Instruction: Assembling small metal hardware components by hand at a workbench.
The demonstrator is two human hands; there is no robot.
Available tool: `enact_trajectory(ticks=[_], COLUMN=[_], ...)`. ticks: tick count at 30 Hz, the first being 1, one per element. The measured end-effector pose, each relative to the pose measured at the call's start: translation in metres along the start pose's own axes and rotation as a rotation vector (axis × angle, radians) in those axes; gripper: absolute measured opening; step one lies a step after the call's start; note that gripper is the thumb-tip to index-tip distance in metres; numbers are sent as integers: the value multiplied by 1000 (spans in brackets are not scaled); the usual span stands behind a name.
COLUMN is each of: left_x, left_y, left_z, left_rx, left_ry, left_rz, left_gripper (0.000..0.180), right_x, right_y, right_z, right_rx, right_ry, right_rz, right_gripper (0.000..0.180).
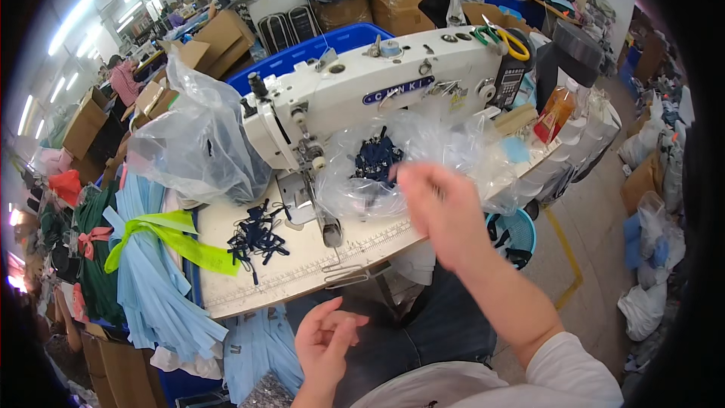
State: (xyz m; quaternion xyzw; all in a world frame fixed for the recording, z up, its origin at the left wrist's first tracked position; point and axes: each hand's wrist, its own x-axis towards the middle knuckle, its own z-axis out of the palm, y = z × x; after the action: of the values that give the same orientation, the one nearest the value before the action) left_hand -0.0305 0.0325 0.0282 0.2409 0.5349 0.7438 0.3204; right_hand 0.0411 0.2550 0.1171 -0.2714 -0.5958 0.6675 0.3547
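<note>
My right hand (442,211) reaches over the sewing machine bed, beside an open clear plastic bag (340,174). Inside the bag lies a heap of small navy cord pieces (377,157). Motion smears its fingertips, so whether they pinch anything is hidden. My left hand (325,340) hovers over my lap, just below the table's front edge, fingers loosely bent and apart with nothing visible in them. A white sewing machine (332,91) stands behind the bag. Left of its needle area, a loose pile of navy looped cords (258,240) lies on the white tabletop (362,245).
Light blue fabric strips (155,279) hang over the table's left end under a neon yellow strip (170,230). A crumpled clear bag (200,140) sits behind. Scissors (506,39) rest on the machine. A blue basket (517,230) stands at the right; fabric piles line the aisle.
</note>
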Motion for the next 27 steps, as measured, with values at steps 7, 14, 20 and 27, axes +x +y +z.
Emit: enact_trajectory(ticks=[7,14,20,27], left_x=[18,77,76,62], left_y=[8,34,26,22], left_z=[-67,-115,-117,-112], left_rx=[501,1182,1382,1139], left_ry=[434,482,295,437], left_rz=[283,278,273,203], left_gripper=[19,29,23,10], right_x=[-34,-123,-140,-138], right_y=[36,118,124,125], right_z=[-26,-15,-14,-15], right_rx=[617,740,604,693], right_ry=[-39,-277,-353,-442], right_rz=[486,1068,1069,1006], right_gripper=[18,13,22,25])
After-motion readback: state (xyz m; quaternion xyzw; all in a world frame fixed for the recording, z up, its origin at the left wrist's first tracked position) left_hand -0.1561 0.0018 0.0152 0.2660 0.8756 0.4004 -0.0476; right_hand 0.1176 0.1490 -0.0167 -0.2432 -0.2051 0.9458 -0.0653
